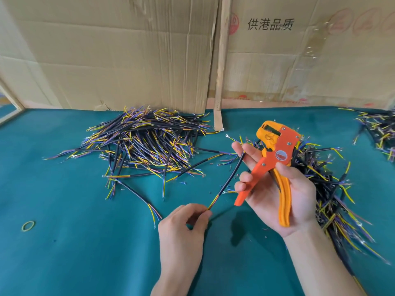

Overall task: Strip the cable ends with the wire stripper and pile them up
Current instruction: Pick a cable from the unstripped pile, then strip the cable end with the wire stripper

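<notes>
On the green desk [64, 242] we see a yellow rubber band [28, 226] near the left edge and a big cable pile [145, 144] against the cardboard at the far edge. Our left hand [181, 227] pinches the near end of one black cable [232, 176] by its coloured cores; its far end rises toward the wire stripper [275, 159], which our right hand [280, 195] grips by the orange handles, fingers curled round them. A second cable heap [329, 189] lies behind that hand, toward the right edge. We judge the risks: the thin cores could slip from the pinch, or the stripper could bite too deep and cut strands.
</notes>
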`<state>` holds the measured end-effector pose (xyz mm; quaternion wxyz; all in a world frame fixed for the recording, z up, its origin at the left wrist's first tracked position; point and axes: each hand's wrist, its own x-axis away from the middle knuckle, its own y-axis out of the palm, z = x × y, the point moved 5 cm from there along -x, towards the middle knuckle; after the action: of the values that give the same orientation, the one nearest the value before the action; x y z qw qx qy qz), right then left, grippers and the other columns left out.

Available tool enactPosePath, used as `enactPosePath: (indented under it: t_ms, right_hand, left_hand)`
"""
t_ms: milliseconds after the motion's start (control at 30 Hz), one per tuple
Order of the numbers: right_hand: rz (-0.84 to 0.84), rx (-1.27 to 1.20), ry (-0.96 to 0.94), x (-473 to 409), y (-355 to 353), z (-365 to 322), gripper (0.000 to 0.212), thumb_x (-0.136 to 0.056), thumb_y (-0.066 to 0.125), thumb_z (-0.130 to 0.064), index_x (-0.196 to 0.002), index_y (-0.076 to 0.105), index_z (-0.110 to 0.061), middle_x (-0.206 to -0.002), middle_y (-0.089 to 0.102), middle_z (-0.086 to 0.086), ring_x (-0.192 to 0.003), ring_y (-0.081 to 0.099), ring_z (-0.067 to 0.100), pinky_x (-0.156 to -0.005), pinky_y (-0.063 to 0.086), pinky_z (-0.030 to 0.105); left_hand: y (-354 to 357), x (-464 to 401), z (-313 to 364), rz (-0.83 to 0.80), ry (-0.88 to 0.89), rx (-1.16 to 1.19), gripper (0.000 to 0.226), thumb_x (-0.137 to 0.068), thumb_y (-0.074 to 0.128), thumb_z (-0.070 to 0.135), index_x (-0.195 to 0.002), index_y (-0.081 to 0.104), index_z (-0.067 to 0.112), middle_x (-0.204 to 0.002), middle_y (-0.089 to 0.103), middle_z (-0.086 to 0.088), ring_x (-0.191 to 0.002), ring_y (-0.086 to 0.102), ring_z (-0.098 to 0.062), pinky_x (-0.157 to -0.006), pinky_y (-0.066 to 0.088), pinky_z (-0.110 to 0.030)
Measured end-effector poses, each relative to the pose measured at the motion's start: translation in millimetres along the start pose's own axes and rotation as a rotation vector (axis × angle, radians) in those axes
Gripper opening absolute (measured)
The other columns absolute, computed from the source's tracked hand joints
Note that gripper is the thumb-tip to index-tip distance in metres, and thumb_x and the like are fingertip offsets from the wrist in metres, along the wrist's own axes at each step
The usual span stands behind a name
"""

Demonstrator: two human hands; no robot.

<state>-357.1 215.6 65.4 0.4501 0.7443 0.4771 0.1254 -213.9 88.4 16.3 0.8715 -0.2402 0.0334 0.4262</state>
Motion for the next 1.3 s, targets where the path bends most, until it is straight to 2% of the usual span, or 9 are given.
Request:
enactPosePath:
  t_ms: [400,500,633,733,867,1000,1133,1200,1300]
  right_hand:
    - [0.047,-0.011,-0.001,-2.1,0.2,8.1,0.074,-0.083,0.071,-0.029,-0.148,0.048,-0.001,-0.158,0.043,0.017,-0.084,0.063,0.022,-0.082,0.054,0.037]
    - [0.073,-0.007,-0.004,-2.8,-1.6,8.8,0.078,-0.081,0.073,-0.029,-0.15,0.046,-0.002,-0.157,0.045,0.016,-0.084,0.062,0.023,-0.081,0.053,0.037]
    - [0.088,0.031,0.007,-2.7,-2.5,9.0,0.076,-0.081,0.073,-0.03,-0.147,0.05,-0.001,-0.155,0.048,0.016,-0.084,0.063,0.023,-0.081,0.054,0.037]
    - [0.09,0.066,0.024,-2.7,-2.7,8.8,0.077,-0.08,0.075,-0.031,-0.146,0.051,-0.001,-0.154,0.048,0.016,-0.084,0.063,0.024,-0.081,0.054,0.038]
    - [0.068,0.136,0.044,-3.3,3.6,13.4,0.076,-0.079,0.075,-0.033,-0.145,0.053,-0.003,-0.152,0.052,0.012,-0.083,0.064,0.024,-0.08,0.055,0.038]
    - [0.074,0.168,0.076,-4.1,6.0,19.8,0.073,-0.078,0.078,-0.034,-0.143,0.057,-0.006,-0.138,0.059,0.01,-0.083,0.064,0.03,-0.078,0.055,0.044]
    - [0.062,0.165,0.088,-3.8,8.6,22.4,0.067,-0.08,0.076,-0.032,-0.14,0.06,-0.009,-0.134,0.065,0.011,-0.094,0.068,0.027,-0.081,0.057,0.041]
    - [0.068,0.15,0.093,-3.9,6.9,22.4,0.069,-0.08,0.077,-0.032,-0.143,0.058,-0.008,-0.132,0.066,0.012,-0.092,0.067,0.026,-0.08,0.057,0.038]
    - [0.049,0.15,0.098,-4.4,7.1,22.6,0.068,-0.082,0.074,-0.032,-0.144,0.057,-0.009,-0.127,0.067,0.012,-0.085,0.066,0.023,-0.079,0.056,0.037]
  left_hand:
    - [1.9,3.5,2.1,-0.102,-0.042,0.021,0.034,-0.072,0.089,0.016,-0.079,0.072,0.044,-0.062,0.069,0.017,-0.054,0.064,-0.005,-0.057,0.049,-0.016]
    - [2.8,5.9,4.4,-0.109,0.027,-0.031,0.026,-0.071,0.091,0.017,-0.068,0.073,0.037,-0.065,0.068,0.02,-0.06,0.064,-0.006,-0.059,0.048,-0.017]
    - [5.5,9.8,11.0,-0.191,0.096,-0.018,0.014,-0.077,0.082,0.039,-0.073,0.074,0.028,-0.067,0.066,0.018,-0.062,0.062,-0.006,-0.057,0.04,-0.011]
    - [4.4,3.0,20.5,-0.081,-0.021,0.102,0.025,-0.091,0.067,0.043,-0.073,0.07,0.027,-0.062,0.063,0.018,-0.057,0.056,-0.002,-0.056,0.036,-0.012]
    - [-0.2,-34.0,59.5,0.11,-0.032,0.237,0.004,-0.094,0.067,0.028,-0.095,0.071,0.027,-0.075,0.069,0.015,-0.073,0.064,-0.004,-0.066,0.045,-0.014]
    - [17.1,-67.4,95.4,0.022,-0.013,0.306,0.01,-0.095,0.066,0.033,-0.101,0.068,0.025,-0.076,0.074,0.009,-0.078,0.07,-0.006,-0.078,0.057,-0.033]
    - [34.8,-70.9,94.5,-0.024,-0.065,0.393,0.009,-0.097,0.061,0.022,-0.091,0.057,0.017,-0.07,0.075,0.001,-0.078,0.072,-0.026,-0.072,0.057,-0.054]
    - [39.3,-70.1,86.4,-0.027,-0.148,0.482,0.014,-0.098,0.061,0.025,-0.092,0.053,0.016,-0.072,0.076,-0.002,-0.073,0.07,-0.026,-0.058,0.051,-0.042]
    - [45.3,-70.5,80.2,-0.092,-0.29,0.641,0.017,-0.102,0.057,0.026,-0.096,0.048,0.013,-0.079,0.076,-0.01,-0.043,0.05,-0.02,-0.037,0.032,-0.02]
